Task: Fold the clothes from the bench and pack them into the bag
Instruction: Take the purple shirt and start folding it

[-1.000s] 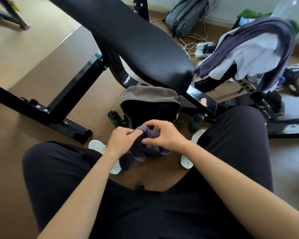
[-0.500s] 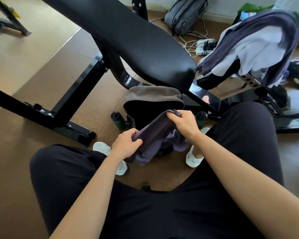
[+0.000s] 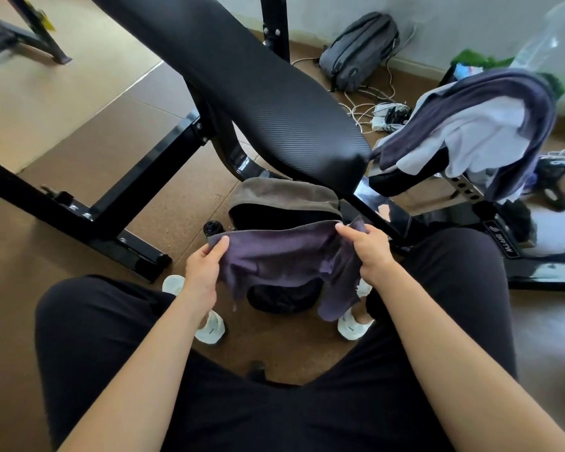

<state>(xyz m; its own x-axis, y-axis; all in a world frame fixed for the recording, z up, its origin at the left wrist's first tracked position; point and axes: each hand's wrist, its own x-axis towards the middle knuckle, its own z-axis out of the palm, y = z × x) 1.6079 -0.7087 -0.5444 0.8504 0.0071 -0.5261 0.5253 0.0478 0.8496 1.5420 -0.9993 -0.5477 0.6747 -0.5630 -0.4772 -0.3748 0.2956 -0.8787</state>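
Purple garment (image 3: 274, 259) pulled out wide between both hands, just above the bag (image 3: 281, 194).

A second ago it was a bunched wad with the hands close together. Now the left hand (image 3: 204, 269) and right hand (image 3: 370, 252) have moved apart, each pinching an upper corner between thumb and curled fingers, so the cloth hangs stretched over the bag mouth on the floor between the feet. Count: one garment held, one bag, one heap of purple and white clothes (image 3: 470, 132) on the bench (image 3: 242, 86) at far right, two white shoes (image 3: 211, 327), and one grey backpack (image 3: 359, 50) by the far wall.
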